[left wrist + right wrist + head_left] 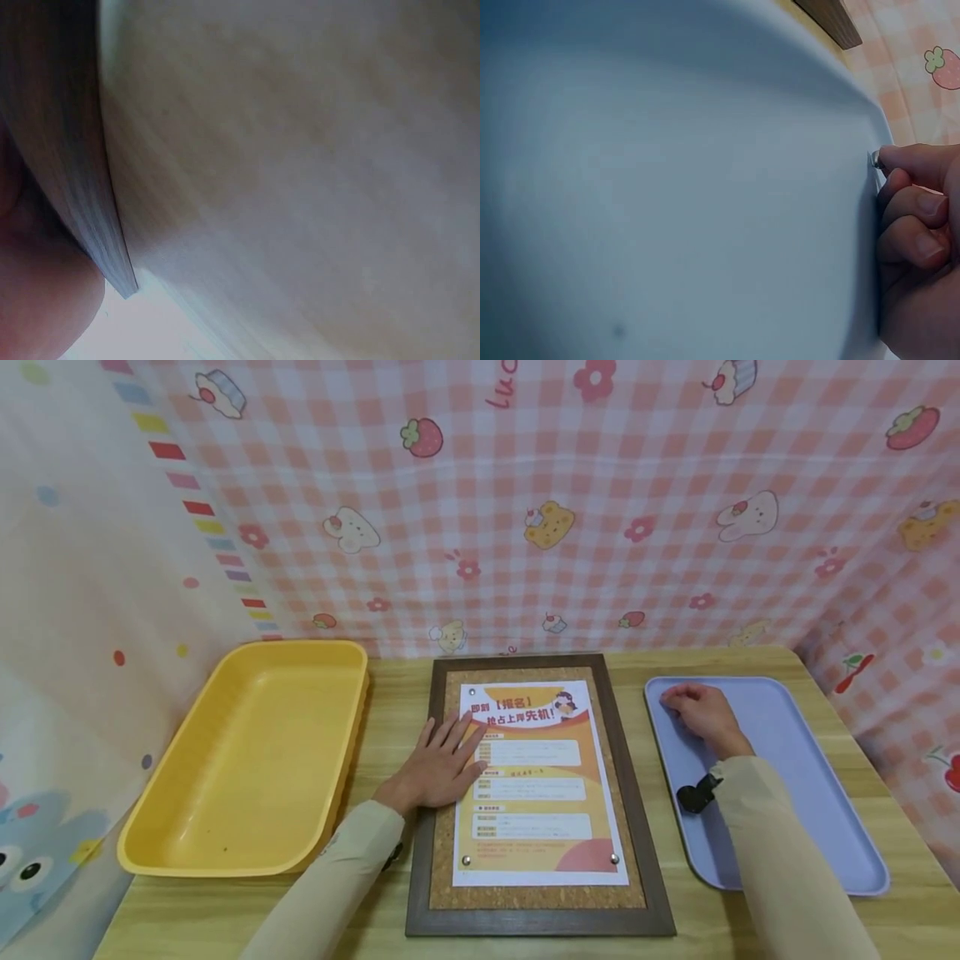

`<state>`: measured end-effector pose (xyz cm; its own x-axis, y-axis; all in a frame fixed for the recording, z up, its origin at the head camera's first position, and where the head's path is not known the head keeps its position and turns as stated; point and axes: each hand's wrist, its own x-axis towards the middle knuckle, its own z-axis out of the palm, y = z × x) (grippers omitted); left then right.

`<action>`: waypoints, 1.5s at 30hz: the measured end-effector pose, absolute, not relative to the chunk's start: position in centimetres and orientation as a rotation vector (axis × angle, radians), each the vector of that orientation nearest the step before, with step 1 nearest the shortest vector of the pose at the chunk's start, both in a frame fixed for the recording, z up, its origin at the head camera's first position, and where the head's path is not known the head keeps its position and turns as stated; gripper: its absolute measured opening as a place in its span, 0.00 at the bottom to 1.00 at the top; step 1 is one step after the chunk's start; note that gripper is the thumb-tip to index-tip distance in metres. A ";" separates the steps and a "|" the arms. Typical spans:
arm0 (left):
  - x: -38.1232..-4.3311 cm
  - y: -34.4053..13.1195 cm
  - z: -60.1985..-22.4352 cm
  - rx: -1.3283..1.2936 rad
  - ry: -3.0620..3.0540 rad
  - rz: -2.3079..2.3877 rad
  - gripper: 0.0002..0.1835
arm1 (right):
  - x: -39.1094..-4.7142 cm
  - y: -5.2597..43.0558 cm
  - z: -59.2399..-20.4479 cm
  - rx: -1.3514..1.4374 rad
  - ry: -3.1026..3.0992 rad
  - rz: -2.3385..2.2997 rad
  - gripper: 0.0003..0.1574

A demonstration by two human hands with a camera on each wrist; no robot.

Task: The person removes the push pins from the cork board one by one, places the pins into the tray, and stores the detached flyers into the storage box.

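My left hand (pixel 441 764) rests with spread, straight fingers on the left side of a printed poster (pixel 532 818), which lies on a cork board (pixel 540 897) with a dark wooden frame (pixel 637 827). Silver thumbtacks sit at the poster's top left, bottom left (pixel 467 861) and bottom right (pixel 614 859). In the far left corner of a lavender tray (pixel 810 777), my right hand (pixel 701 714) pinches a small silvery thumbtack (pixel 875 159) between thumb and forefinger; the other fingers are curled. The left wrist view catches the frame's edge (pixel 75 150) beside part of the hand.
A deep yellow tray (pixel 262 760) stands on the wooden table (pixel 382 718) to the left of the board. Patterned cloth (pixel 495 577) hangs behind the table and along both sides. A black wrist device (pixel 697 795) is strapped at my right wrist.
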<state>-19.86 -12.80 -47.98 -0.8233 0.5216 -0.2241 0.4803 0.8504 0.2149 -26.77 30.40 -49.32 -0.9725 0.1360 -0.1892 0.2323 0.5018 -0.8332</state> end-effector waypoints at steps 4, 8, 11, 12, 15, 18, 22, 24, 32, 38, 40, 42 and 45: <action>-19.8 -12.7 -47.8 0.763 2.757 0.218 0.34 | -26.8 30.4 -49.2 0.332 2.629 -1.507 0.16; -19.8 -12.6 -47.7 0.767 2.767 0.235 0.34 | -26.7 30.4 -49.1 0.337 2.626 -1.500 0.17; -19.8 -12.6 -47.7 0.769 2.764 0.241 0.34 | -26.6 30.3 -49.0 0.348 2.624 -1.493 0.19; -19.8 -12.6 -47.7 0.767 2.760 0.237 0.34 | -26.5 30.3 -48.9 0.352 2.622 -1.486 0.19; -19.8 -12.7 -47.8 0.766 2.753 0.232 0.34 | -26.4 30.3 -48.7 0.360 2.611 -1.465 0.22; -19.9 -12.7 -47.8 0.766 2.754 0.232 0.34 | -26.3 30.3 -48.5 0.359 2.597 -1.443 0.23; -19.8 -12.7 -47.9 0.769 2.757 0.244 0.34 | -26.1 30.1 -48.1 0.356 2.585 -1.444 0.25; -19.8 -12.8 -47.9 0.775 2.759 0.260 0.34 | -26.1 30.1 -47.9 0.345 2.579 -1.459 0.26; -19.8 -13.0 -47.9 0.762 2.752 0.251 0.34 | -25.7 29.5 -46.5 0.202 2.575 -1.484 0.25; -19.9 -13.1 -48.1 0.765 2.757 0.250 0.35 | -25.2 28.9 -45.5 0.085 2.576 -1.446 0.23; -19.8 -13.0 -48.1 0.771 2.761 0.253 0.35 | -25.0 28.7 -45.3 0.025 2.572 -1.447 0.22; -19.8 -12.9 -48.0 0.774 2.762 0.257 0.35 | -24.9 28.5 -45.1 -0.021 2.565 -1.450 0.21; -19.7 -12.8 -47.9 0.777 2.766 0.274 0.34 | -24.7 28.2 -44.8 -0.059 2.559 -1.439 0.21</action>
<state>-19.72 -12.80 -47.93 -0.8248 0.5317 -0.1922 0.4837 0.8396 0.2472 -24.66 28.19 -44.84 -0.9781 -0.1350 -0.1585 0.0653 0.5241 -0.8492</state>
